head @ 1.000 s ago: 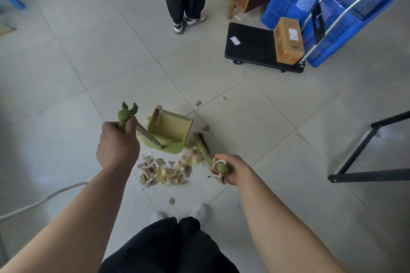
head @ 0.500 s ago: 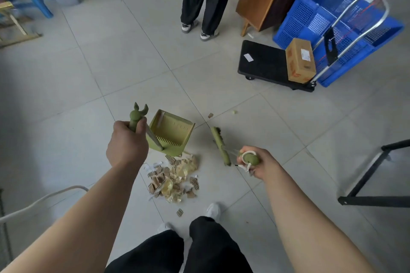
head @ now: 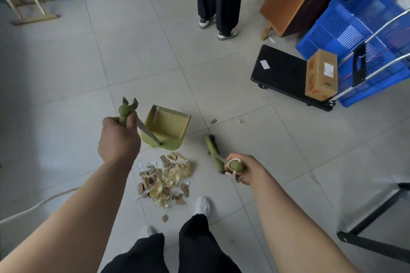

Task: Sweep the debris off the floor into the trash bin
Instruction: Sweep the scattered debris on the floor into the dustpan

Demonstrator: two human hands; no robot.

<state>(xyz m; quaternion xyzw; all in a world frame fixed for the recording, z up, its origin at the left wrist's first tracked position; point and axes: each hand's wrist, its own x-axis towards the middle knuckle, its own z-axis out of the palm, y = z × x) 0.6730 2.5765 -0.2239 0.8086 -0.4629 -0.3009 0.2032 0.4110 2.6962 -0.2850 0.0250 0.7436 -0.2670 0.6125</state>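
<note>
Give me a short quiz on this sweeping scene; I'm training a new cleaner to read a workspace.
1. True or false: the debris pile lies on the floor, outside the dustpan.
2. The right hand grips: A the broom, B the dustpan, C nothing?
3. Fill in: the left hand grips the dustpan's ____.
Key: 1 true; 2 A; 3 handle.

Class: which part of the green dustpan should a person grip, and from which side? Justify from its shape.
Grip the dustpan by its long handle, near the knobbed top, coming from above, as the left hand does. The handle slants up to standing height, leaving the pan low by the debris.
</note>
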